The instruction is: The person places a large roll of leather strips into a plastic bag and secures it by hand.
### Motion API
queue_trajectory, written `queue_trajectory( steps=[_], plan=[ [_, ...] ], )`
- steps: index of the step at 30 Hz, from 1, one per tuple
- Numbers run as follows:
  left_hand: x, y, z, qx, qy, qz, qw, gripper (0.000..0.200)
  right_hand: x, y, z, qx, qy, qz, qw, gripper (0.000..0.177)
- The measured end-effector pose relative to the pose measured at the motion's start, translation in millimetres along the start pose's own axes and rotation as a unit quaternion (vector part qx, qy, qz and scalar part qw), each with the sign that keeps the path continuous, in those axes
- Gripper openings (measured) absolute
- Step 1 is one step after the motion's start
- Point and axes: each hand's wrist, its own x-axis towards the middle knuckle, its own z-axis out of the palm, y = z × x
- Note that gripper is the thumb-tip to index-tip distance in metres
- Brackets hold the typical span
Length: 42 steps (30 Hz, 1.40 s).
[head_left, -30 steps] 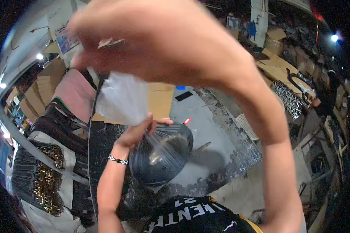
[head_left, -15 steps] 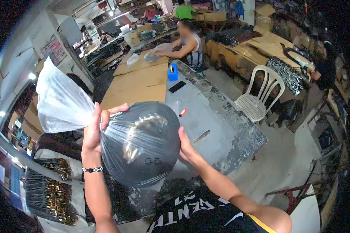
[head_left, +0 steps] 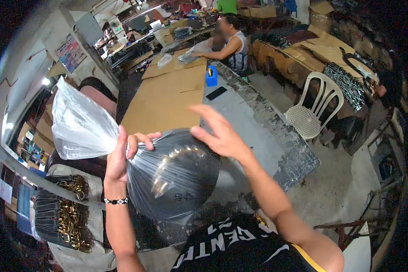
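A clear plastic bag (head_left: 179,181), filled out round by dark contents with some gold-coloured parts, hangs in front of my chest. My left hand (head_left: 122,156) is closed around its gathered neck, and the loose white top of the bag fans out to the upper left. Dark handwritten marks show on the bag's lower side. My right hand (head_left: 220,136) has its fingers stretched out over the upper right of the bag, with the thumb close to its surface and nothing in the grasp.
Under the bag stands a worn grey table (head_left: 249,122), partly covered by cardboard (head_left: 167,97). A blue holder (head_left: 211,76) and a black phone (head_left: 216,93) lie on it. Beyond, a person (head_left: 235,45) handles plastic bags. A white chair (head_left: 313,109) stands right; straps with gold hooks (head_left: 72,217) lie left.
My right hand has moved up from the bag's right side to above its upper right, fingers spreading. The bag has shifted slightly right in view, still in my left hand.
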Motion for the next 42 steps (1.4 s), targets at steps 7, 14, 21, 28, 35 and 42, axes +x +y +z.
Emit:
queue_trajectory(
  steps=[7,14,21,28,35,42],
  plan=[
    [-1,9,14,0.146,-0.094,0.003,0.985,0.073,17,-10,22,0.285,-0.291,0.0,0.913,0.042],
    [8,29,42,0.105,-0.148,0.111,0.977,0.072,33,-13,30,0.34,-0.285,-0.019,0.896,0.037],
    [5,34,37,-0.047,-0.109,0.154,0.981,0.068,9,14,0,0.592,-0.265,0.211,0.731,0.062],
    [6,27,34,-0.05,-0.089,0.14,0.985,0.066,-27,5,15,0.591,-0.247,0.308,0.704,0.068],
    [19,33,28,-0.077,-0.037,0.077,0.993,0.061,-48,23,25,0.574,-0.091,0.311,0.752,0.061],
    [48,48,-1,-0.136,0.057,0.084,0.986,0.055,-136,-1,20,0.021,-0.105,0.001,0.994,0.073]
  ],
)
